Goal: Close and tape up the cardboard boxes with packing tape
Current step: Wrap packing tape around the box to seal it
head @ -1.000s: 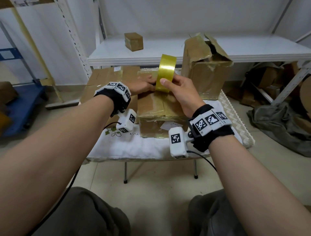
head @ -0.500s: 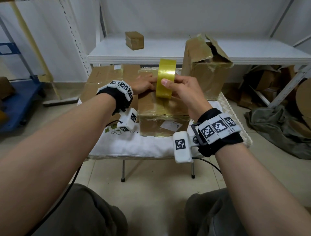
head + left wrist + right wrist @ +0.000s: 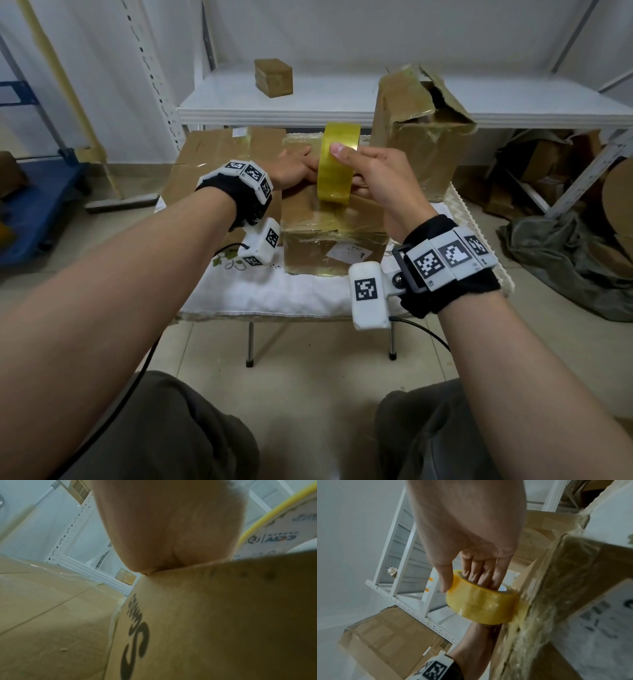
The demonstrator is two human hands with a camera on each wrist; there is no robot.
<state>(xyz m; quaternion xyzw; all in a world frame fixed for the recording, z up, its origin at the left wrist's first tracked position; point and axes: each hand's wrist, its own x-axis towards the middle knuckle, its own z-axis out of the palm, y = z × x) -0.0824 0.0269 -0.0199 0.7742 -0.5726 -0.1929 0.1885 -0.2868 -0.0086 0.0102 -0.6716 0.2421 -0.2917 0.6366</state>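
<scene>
A shut cardboard box (image 3: 329,219) with glossy tape over its top and front stands on the small white-covered table (image 3: 267,294). My right hand (image 3: 373,174) grips a yellow tape roll (image 3: 337,161) upright over the box top, thumb on the outer face, fingers through the core (image 3: 481,574). A strip of tape runs from the roll (image 3: 481,605) down onto the box (image 3: 565,588). My left hand (image 3: 294,168) lies on the box top just left of the roll, its palm pressed on the cardboard (image 3: 171,534); its fingertips are hidden behind the roll.
A torn, open cardboard box (image 3: 418,126) stands at the back right of the table. A flat carton (image 3: 212,161) lies at the left. A small box (image 3: 273,77) sits on the white shelf (image 3: 342,113) behind. Clutter and a grey bag (image 3: 561,253) lie on the floor right.
My right hand has drawn the roll a little nearer along the box top. The left hand stays on the box beside it.
</scene>
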